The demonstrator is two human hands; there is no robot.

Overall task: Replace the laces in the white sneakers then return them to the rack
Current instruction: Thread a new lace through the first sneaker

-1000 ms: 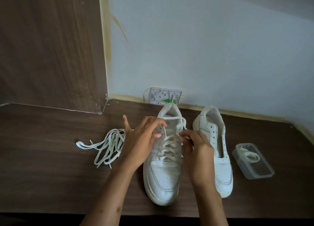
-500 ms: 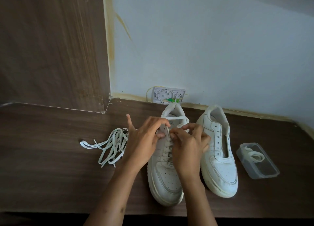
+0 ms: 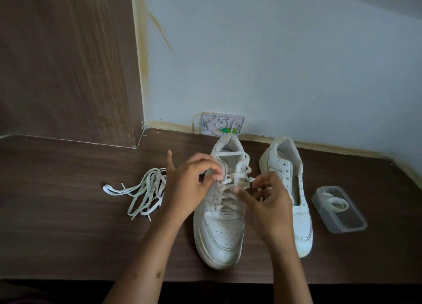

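Observation:
Two white sneakers stand side by side on a dark wooden surface, toes toward me. The left sneaker (image 3: pixel 220 233) has a white lace (image 3: pixel 230 178) crossed through its eyelets. My left hand (image 3: pixel 189 185) pinches that lace at the shoe's left eyelet row. My right hand (image 3: pixel 269 203) holds the lace on the right side, fingers curled around it. The right sneaker (image 3: pixel 285 164) has bare eyelets and is partly hidden behind my right hand.
A loose pile of white laces (image 3: pixel 143 191) lies left of the shoes. A clear plastic box (image 3: pixel 342 214) with a coiled lace inside sits at the right. A small white wall plate (image 3: pixel 220 126) leans at the back. A wooden panel (image 3: pixel 64 59) rises at the left.
My hands, close together over the tongue half a second ago, have drawn apart, pulling the lace sideways. The right hand has moved down and right.

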